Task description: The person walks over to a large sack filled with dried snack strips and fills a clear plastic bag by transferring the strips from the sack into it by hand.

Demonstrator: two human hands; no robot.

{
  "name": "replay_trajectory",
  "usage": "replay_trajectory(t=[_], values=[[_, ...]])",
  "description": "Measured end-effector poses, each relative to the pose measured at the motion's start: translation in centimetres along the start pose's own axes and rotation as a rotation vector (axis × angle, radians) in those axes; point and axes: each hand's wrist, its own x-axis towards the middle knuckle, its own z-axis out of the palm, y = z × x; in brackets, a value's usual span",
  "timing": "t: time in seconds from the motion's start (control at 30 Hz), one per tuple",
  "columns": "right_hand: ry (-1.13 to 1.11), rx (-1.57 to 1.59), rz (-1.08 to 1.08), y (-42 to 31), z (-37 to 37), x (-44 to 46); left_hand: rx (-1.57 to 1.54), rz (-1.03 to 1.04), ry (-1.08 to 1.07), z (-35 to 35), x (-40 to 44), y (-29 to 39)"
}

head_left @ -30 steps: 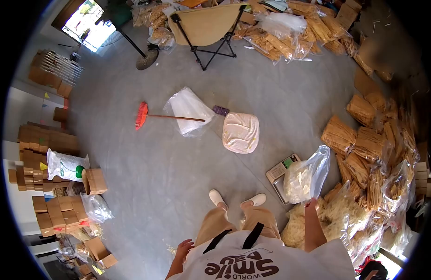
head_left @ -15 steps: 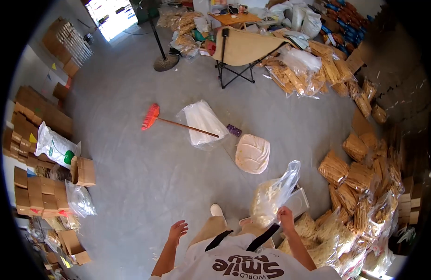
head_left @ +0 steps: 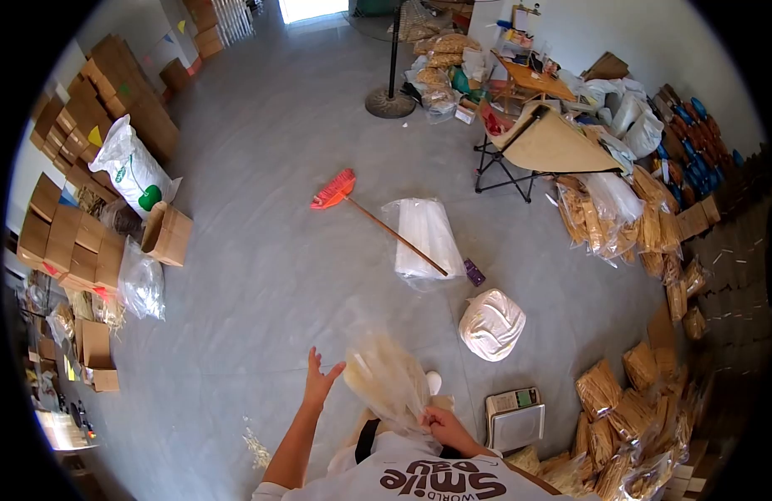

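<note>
A clear plastic bag with pale yellowish contents hangs in front of my body, blurred by motion. My right hand is closed around the gathered end of this bag. Just left of the bag is my left hand, its fingers spread and nothing in it. To the right of my right hand, a scale lies on the floor with its platform bare. A round stool with a pale cover stands beyond the scale.
A red broom lies across white plastic sheeting ahead, beside a small purple object. Bagged brown sticks are piled at right. A folding chair stands at upper right; cartons and a white sack are at left.
My right hand has carried the bag off the scale and leftward to the front of my body. My left hand has risen close to the bag. The view has turned right.
</note>
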Motion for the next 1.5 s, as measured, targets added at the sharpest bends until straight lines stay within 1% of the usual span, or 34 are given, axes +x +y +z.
replay_trajectory(t=[0.03,0.07,0.1,0.13,0.17,0.23,0.3,0.37,0.43,0.47,0.5,0.53,0.6,0.63,0.7,0.73,0.8,0.83,0.87,0.9,0.93,0.97,1.07,1.1,1.17,1.2,1.3,1.37,1.4,1.43,1.47,1.5], values=[[-0.096,0.076,0.027,-2.4,0.0,0.8,-0.006,-0.002,0.012,-0.4,0.8,1.1],[-0.109,0.072,0.026,-4.3,0.0,1.6,-0.041,0.072,0.053,-1.0,1.4,2.3],[-0.185,0.039,0.034,-6.2,0.0,2.5,-0.073,0.148,0.093,-1.5,2.1,3.1],[-0.260,0.008,0.039,-7.5,0.0,3.5,0.015,0.158,0.219,-1.8,3.0,3.4],[-0.269,0.011,0.034,-8.3,-0.1,4.5,0.018,0.159,0.229,-2.5,3.5,3.6],[-0.419,0.079,0.036,-9.7,-0.5,6.8,-0.269,-0.003,0.287,-4.0,4.4,4.6],[-0.438,0.101,0.001,-10.4,-0.6,9.2,-0.457,-0.100,0.246,-6.4,6.9,0.3],[-0.462,0.113,-0.049,-11.8,-1.3,12.4,-0.476,-0.192,0.283,-7.8,6.9,-1.8],[-0.382,0.125,-0.006,-13.1,-1.5,14.9,-0.686,-0.271,0.286,-9.1,5.6,-1.1],[-0.400,0.155,0.051,-13.6,-2.1,16.5,-0.696,-0.257,0.375,-9.4,5.3,-0.4],[-0.399,0.164,0.042,-14.4,-2.5,18.3,-0.708,-0.248,0.462,-9.6,5.4,0.2],[-0.406,0.182,0.008,-15.2,-3.1,19.7,-0.704,-0.250,0.463,-9.7,5.8,0.0],[-0.399,0.168,-0.034,-15.4,-3.6,22.6,-0.891,-0.219,0.463,-9.6,6.5,-0.2],[-0.403,0.164,-0.027,-16.5,-3.8,23.7,-0.896,-0.225,0.467,-8.7,6.8,2.4],[-0.381,0.044,0.051,-19.0,-4.3,26.3,-0.958,-0.232,0.382,-6.9,7.8,7.0],[-0.383,0.035,0.055,-19.5,-4.5,27.6,-1.015,-0.194,0.414,-6.7,9.0,7.3],[-0.282,0.184,0.053,-20.8,-4.9,30.5,-1.007,-0.223,0.383,-7.3,10.9,9.4],[-0.283,0.176,0.051,-21.9,-5.0,32.0,-0.988,-0.244,0.351,-7.9,11.8,10.6],[-0.201,0.296,0.114,-23.3,-5.2,33.6,-0.996,-0.238,0.345,-8.3,12.7,11.4],[-0.115,0.418,0.174,-24.6,-5.2,35.4,-0.993,-0.280,0.281,-8.7,13.7,12.2],[-0.112,0.515,0.169,-25.5,-5.1,37.0,-0.985,-0.325,0.215,-9.1,14.8,12.7],[-0.103,0.516,0.169,-26.2,-4.8,38.2,-0.982,-0.329,0.208,-9.4,15.9,12.4],[-0.024,0.565,0.242,-29.9,-3.0,42.0,-0.995,-0.332,0.048,-10.7,20.8,14.0],[-0.012,0.556,0.237,-31.0,-1.8,42.8,-1.002,-0.332,0.033,-11.6,22.0,14.7],[0.118,0.361,0.031,-33.3,0.3,44.7,-1.084,-0.352,-0.045,-13.7,25.6,16.1],[0.079,0.409,0.060,-34.8,0.7,45.8,-1.081,-0.346,-0.069,-15.0,27.7,17.4],[0.170,0.431,-0.001,-38.5,2.3,49.0,-1.001,-0.353,-0.080,-17.9,31.7,21.4],[0.182,0.415,-0.014,-38.4,2.8,51.5,-0.919,-0.441,0.071,-19.3,33.8,25.5],[0.211,0.395,0.011,-38.7,3.1,52.6,-0.836,-0.400,0.079,-20.0,35.4,25.6],[0.239,0.374,0.035,-39.0,3.4,53.8,-0.835,-0.395,0.079,-20.8,37.7,24.0],[0.237,0.374,0.029,-39.0,3.5,54.9,-0.837,-0.176,-0.044,-21.6,40.3,21.5],[0.209,0.373,0.020,-39.0,3.4,56.0,-0.830,0.044,-0.166,-22.0,42.0,21.9]])
